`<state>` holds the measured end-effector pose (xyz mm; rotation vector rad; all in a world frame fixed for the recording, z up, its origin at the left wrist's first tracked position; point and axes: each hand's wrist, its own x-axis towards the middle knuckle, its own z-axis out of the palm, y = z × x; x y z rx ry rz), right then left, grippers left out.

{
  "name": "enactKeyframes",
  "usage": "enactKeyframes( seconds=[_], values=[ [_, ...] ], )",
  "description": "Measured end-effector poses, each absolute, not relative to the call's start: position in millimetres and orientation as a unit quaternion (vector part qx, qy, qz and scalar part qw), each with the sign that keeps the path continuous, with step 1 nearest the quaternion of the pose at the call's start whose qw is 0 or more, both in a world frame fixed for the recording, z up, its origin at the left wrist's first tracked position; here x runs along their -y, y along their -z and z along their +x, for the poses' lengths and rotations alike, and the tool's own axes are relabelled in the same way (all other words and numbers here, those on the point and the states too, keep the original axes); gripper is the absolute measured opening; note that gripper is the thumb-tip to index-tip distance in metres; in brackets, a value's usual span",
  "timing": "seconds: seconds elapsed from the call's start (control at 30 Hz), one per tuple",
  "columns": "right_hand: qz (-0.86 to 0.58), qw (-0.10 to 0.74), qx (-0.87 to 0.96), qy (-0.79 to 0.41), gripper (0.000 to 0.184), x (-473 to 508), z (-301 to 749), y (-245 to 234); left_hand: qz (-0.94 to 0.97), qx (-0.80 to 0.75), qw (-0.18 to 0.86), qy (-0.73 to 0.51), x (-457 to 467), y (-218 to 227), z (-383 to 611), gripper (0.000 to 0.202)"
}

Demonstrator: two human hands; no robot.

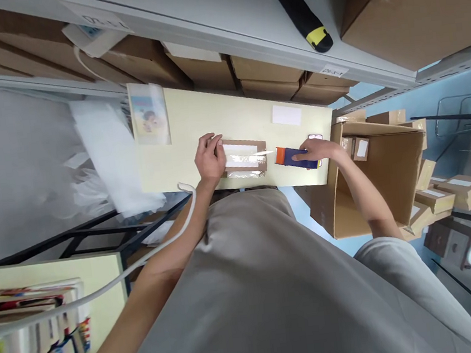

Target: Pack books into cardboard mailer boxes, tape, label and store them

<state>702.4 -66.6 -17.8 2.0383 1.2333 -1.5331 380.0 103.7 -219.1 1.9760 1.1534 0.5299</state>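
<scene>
- Head view: the left hand [209,159] presses flat on the left end of a small cardboard box [244,157] on the pale table [166,161].
- The right hand [319,149] grips a tape dispenser [295,158] just right of the box, a strip of tape [263,154] stretched between them.
- A large open carton [386,172] stands right of the table.

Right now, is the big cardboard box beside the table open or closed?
Open. The big cardboard box beside the table has its flaps spread, showing its bare brown inside walls and small labelled parcels inside.
</scene>
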Motion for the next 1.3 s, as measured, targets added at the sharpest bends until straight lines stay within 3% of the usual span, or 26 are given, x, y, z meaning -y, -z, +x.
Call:
enactKeyframes(
  seconds=[0.2, 0.47, 0.63, 0.87, 1.03, 1.17, 1.3],
  values=[
    [0.749, 0.216, -0.412, 0.471, 0.059, 52.0, 670.1, 39.4, 0.779, -0.459, 0.379, -0.199, -102.7, 214.0, 381.2, 0.045],
    [0.781, 0.179, -0.411, 0.435, 0.046, 56.2, 630.5, 50.3, 0.786, -0.455, 0.366, -0.201, -102.6, 215.3, 380.4, 0.050],
    [0.823, 0.180, -0.381, 0.382, 0.031, 64.5, 605.6, 87.0, 0.784, -0.453, 0.370, -0.207, -102.4, 214.7, 381.3, 0.051],
    [0.891, 0.097, -0.313, 0.313, 0.058, 95.9, 589.5, 154.2, 0.790, -0.451, 0.362, -0.204, -102.3, 212.7, 381.8, 0.052],
    [0.909, 0.055, -0.291, 0.293, 0.052, 105.5, 571.3, 180.5, 0.787, -0.448, 0.370, -0.206, -101.3, 212.9, 382.3, 0.054],
    [0.931, 0.036, -0.240, 0.271, 0.051, 105.5, 563.4, 171.8, 0.785, -0.432, 0.396, -0.201, -102.7, 208.5, 380.0, 0.060],
    [0.948, -0.024, -0.241, 0.209, 0.057, 98.4, 548.6, 133.5, 0.772, -0.427, 0.416, -0.222, -104.1, 199.0, 370.8, 0.068]
  ],
)
